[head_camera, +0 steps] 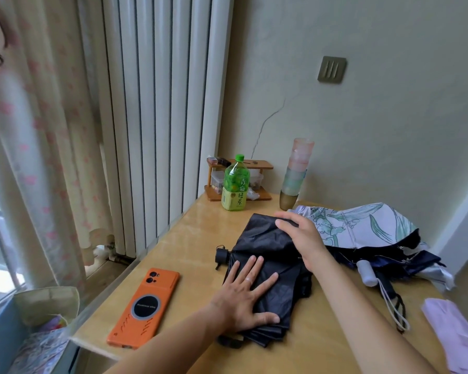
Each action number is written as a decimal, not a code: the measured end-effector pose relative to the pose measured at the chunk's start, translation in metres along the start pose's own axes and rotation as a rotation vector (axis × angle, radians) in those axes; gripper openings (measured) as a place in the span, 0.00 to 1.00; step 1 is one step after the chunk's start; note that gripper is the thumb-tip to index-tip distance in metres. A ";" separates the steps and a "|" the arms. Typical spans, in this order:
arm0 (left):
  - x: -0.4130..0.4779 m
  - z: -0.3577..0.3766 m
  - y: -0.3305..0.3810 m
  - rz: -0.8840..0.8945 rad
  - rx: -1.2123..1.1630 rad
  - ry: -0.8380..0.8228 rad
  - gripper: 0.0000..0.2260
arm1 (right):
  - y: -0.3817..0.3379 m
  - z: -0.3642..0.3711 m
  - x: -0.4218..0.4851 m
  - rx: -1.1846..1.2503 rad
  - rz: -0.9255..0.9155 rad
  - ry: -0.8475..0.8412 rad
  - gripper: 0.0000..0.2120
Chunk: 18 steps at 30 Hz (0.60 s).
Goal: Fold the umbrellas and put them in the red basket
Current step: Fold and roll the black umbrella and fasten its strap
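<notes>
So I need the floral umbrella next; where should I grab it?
Take the floral umbrella by its pale handle, coming from the near side with the right hand. The handle sticks out toward you, clear of the loose canopy, which would likely just bunch.

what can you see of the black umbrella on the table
The black umbrella is collapsed and lies flat on the wooden table, its thin dark fabric gathered in loose pleats. A short black cap with a small strap sticks out at its left end. The left hand presses flat on its near part and the right hand on its far part. A floral umbrella lies against its right side.
</notes>
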<state>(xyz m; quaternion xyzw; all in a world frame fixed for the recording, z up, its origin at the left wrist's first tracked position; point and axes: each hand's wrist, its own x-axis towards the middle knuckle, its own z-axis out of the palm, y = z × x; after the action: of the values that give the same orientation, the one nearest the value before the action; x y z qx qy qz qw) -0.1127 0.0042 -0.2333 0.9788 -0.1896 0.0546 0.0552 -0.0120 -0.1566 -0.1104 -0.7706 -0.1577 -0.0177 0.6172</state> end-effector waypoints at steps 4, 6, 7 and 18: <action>-0.001 0.002 -0.002 -0.028 -0.078 0.062 0.48 | 0.003 0.002 -0.035 -0.059 -0.110 0.030 0.10; -0.001 0.001 -0.002 -0.045 -0.058 0.072 0.49 | 0.013 0.002 -0.053 -0.108 -0.139 0.045 0.11; -0.002 0.000 -0.001 -0.051 -0.041 0.077 0.49 | 0.019 0.003 -0.062 -0.127 -0.142 0.048 0.12; -0.014 -0.038 -0.003 -0.487 -0.951 0.473 0.02 | 0.053 -0.002 -0.135 -0.233 -0.080 -0.025 0.15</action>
<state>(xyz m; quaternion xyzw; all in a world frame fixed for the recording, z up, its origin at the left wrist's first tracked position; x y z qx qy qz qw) -0.1280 0.0167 -0.1976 0.8230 0.0546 0.1661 0.5404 -0.1261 -0.1981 -0.1905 -0.8305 -0.1929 -0.0511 0.5201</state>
